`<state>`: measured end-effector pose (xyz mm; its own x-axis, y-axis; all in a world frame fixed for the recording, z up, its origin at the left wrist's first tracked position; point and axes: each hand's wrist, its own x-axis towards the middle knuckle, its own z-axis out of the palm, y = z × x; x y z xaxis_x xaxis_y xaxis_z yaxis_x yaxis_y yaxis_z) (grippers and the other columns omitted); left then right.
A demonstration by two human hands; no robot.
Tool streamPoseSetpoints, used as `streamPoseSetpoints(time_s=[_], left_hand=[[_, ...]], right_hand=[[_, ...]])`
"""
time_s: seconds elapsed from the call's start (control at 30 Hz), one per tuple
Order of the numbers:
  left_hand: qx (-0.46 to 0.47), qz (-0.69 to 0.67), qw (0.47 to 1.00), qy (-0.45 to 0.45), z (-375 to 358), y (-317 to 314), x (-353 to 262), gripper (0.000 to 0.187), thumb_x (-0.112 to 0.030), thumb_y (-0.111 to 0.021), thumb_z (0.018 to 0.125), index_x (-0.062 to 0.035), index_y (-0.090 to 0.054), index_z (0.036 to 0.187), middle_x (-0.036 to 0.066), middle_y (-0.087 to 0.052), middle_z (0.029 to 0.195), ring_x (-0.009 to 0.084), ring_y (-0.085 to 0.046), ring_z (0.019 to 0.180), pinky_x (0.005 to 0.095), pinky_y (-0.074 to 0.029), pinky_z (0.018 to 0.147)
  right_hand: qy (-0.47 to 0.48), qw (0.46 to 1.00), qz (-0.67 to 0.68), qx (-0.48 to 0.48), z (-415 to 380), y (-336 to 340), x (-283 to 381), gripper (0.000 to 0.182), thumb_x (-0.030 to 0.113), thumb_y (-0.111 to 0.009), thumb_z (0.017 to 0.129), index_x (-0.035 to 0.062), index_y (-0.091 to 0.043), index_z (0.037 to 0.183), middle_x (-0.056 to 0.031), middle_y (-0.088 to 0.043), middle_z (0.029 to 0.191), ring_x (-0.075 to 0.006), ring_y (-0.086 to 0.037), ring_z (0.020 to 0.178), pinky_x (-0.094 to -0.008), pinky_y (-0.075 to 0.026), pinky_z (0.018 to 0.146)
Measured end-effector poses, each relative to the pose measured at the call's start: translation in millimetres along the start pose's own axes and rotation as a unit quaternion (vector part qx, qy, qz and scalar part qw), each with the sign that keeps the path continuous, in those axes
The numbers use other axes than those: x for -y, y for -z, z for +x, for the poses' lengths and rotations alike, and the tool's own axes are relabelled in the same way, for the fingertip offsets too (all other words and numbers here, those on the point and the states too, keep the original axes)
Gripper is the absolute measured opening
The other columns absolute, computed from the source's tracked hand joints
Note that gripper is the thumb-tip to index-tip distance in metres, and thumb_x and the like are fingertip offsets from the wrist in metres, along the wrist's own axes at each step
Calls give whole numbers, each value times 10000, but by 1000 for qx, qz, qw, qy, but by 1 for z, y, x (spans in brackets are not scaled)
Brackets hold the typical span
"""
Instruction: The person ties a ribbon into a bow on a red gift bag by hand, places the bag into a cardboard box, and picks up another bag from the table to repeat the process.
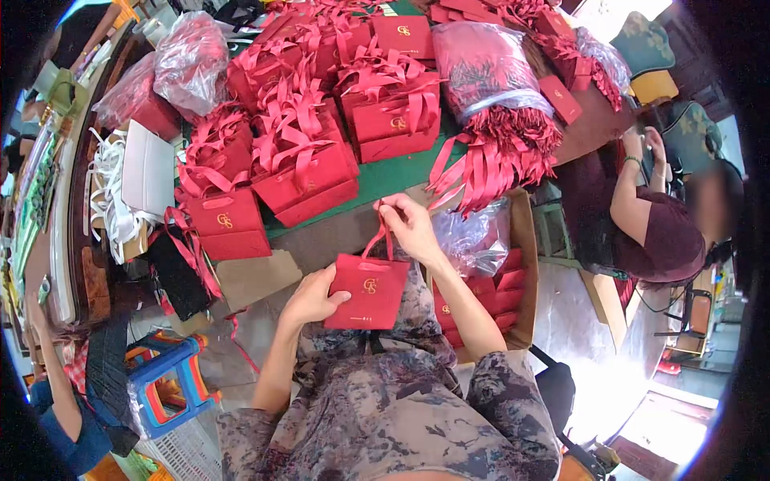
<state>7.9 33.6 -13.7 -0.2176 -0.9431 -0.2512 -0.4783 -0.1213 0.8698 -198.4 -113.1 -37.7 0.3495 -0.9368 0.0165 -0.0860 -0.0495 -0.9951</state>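
A small red gift bag [367, 301] with a gold emblem is held up in front of my lap. My left hand [315, 295] grips its left side, thumb on the front face and the other fingers hidden behind. Above the bag, my right hand [408, 226] pinches the red ribbon handle [382, 232] and draws it upward. Beyond my hands, stacks of similar red bags [305, 172] with loose ribbon handles stand on the green table surface [391, 173].
An open cardboard box [524, 276] holding red bags and clear plastic is at my right. A plastic-wrapped bundle with ribbons [489, 80] lies on the table. Blue stools [164, 377] stand at lower left. A co-worker [654, 204] sits at right; another person's arm [60, 377] shows at left.
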Motion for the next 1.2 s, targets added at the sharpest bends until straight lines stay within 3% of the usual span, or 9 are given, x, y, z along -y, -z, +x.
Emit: streamPoseSetpoints(time_s=[0.23, 0.33, 0.4, 0.43, 0.53, 0.67, 0.87, 1.07, 1.2], left_hand=[[22, 3, 999, -29, 1, 6, 3, 498, -100, -723, 820, -22, -528, 1272, 256, -670, 1095, 427, -644, 1039, 460, -506, 885], [-25, -76, 997, 23, -16, 19, -27, 445, -89, -710, 816, -18, -535, 1219, 236, -675, 1039, 415, -657, 968, 445, -518, 838], [-94, 13, 995, 27, -35, 32, -42, 408, -70, -701, 823, -19, -552, 1200, 205, -684, 988, 340, -683, 908, 403, -528, 791], [-156, 100, 982, 26, -44, 38, -52, 373, -52, -693, 830, -20, -569, 1180, 173, -694, 937, 266, -710, 848, 360, -539, 744], [-266, 137, 952, 60, -61, 50, -97, 343, -87, -692, 804, -33, -539, 1106, 167, -635, 853, 360, -639, 786, 446, -499, 719], [-312, 319, 895, -2, -57, 42, -119, 367, -70, -692, 764, -78, -565, 1108, 127, -607, 906, 334, -628, 845, 440, -511, 739], [-282, 231, 931, -7, 13, -34, -72, 443, -232, -764, 792, -71, -552, 1147, 177, -590, 989, 388, -615, 919, 472, -519, 772], [-261, 177, 948, -41, 44, -45, -24, 567, -93, -770, 793, -40, -498, 1287, 221, -513, 1134, 437, -558, 1024, 485, -488, 863], [-224, 253, 941, -9, 42, -23, -29, 600, -91, -779, 780, -118, -510, 1315, 166, -503, 1199, 381, -532, 1153, 486, -462, 936]], right_hand=[[22, 996, -74, -45, -6, 7, -2, 176, 121, -642, 968, -23, -705, 1047, -33, -646, 874, -70, -569, 761, -234, -466, 684], [163, 959, -214, -92, -9, 29, 7, 200, 87, -659, 933, 25, -701, 1118, -137, -658, 959, -246, -641, 864, -348, -506, 783], [139, 897, -409, -94, -15, 60, 8, 272, 59, -680, 876, 67, -700, 1148, -142, -627, 1018, -324, -615, 957, -398, -500, 847], [157, 882, -434, -91, -16, 66, 10, 293, 48, -689, 851, 73, -699, 1142, -131, -617, 1030, -329, -607, 970, -408, -498, 851], [165, 888, -423, -78, -17, 72, 9, 274, 25, -702, 825, 63, -706, 1096, -110, -614, 1032, -325, -603, 978, -421, -495, 852], [204, 886, -410, -70, -18, 77, -5, 232, 36, -720, 815, 57, -711, 1046, -104, -605, 1022, -320, -592, 976, -425, -503, 825], [218, 875, -423, -88, -26, 74, -8, 200, 26, -723, 804, 69, -681, 995, -102, -611, 1040, -330, -588, 986, -423, -501, 844], [277, 873, -388, -104, -42, 37, 19, 181, 12, -724, 794, 75, -672, 956, -92, -624, 1039, -327, -576, 1047, -453, -453, 923], [201, 916, -347, -29, -69, 4, 11, 199, 70, -757, 797, 131, -682, 970, -112, -639, 1071, -302, -584, 1096, -499, -361, 1050]])
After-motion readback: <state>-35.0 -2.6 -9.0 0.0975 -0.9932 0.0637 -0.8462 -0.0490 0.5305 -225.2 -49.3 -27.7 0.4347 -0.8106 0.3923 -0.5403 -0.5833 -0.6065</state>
